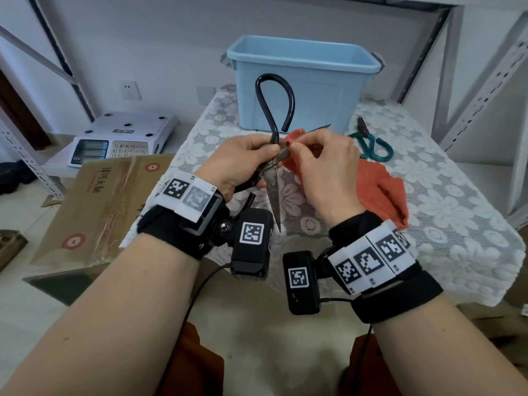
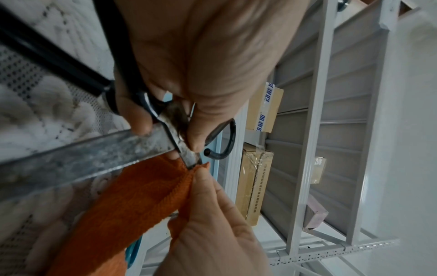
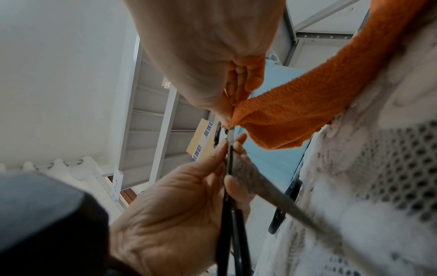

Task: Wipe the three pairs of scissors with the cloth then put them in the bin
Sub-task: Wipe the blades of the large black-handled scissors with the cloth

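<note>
Large old scissors with black loop handles and dull, spotted blades are spread wide open above the table. My left hand grips them at the pivot. One blade points down toward me, the other points right. My right hand pinches the orange cloth around that right blade near the pivot. The rest of the cloth trails onto the table. Small teal-handled scissors lie at the right, near the light blue bin. A third pair is not in view.
The table carries a white lace cover. Left of it lie a flattened cardboard box and a white electronic scale. Grey metal shelving stands at the right, with boxes on shelves behind.
</note>
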